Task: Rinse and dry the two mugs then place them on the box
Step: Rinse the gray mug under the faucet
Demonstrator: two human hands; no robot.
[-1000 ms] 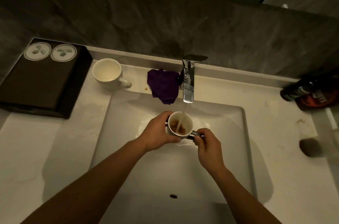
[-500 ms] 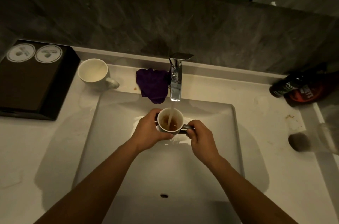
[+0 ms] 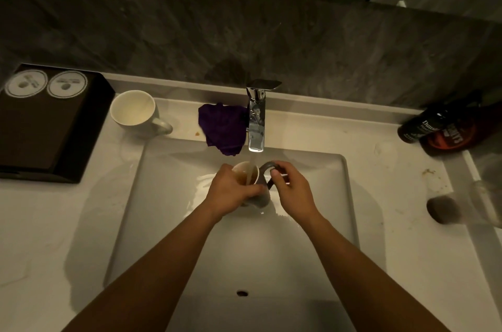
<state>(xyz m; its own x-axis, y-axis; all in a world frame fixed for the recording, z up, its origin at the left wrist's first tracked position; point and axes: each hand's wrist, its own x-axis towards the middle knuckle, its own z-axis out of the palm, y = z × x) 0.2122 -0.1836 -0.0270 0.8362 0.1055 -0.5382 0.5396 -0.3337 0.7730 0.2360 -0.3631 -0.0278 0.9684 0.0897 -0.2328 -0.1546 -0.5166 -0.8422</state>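
It looked like a dim washroom vanity: a white rectangular basin (image 3: 168,223) beneath the hands, a chrome tap (image 3: 256,117) running just beyond them against a dark stone backsplash (image 3: 271,41), and toiletry bottles (image 3: 440,128) off past the right hand.

White counter (image 3: 54,223): mug (image 3: 133,111), box (image 3: 49,125), cloth (image 3: 222,128).

Count: 2 mugs — grey mug (image 3: 259,190) in sink, white mug (image 3: 134,111) on desk. 1 purple cloth (image 3: 222,128), 1 faucet (image 3: 256,119), 1 black box (image 3: 49,125), 2 dark bottles (image 3: 423,125) (image 3: 451,136), 2 hands: left hand (image 3: 231,193), right hand (image 3: 293,190).
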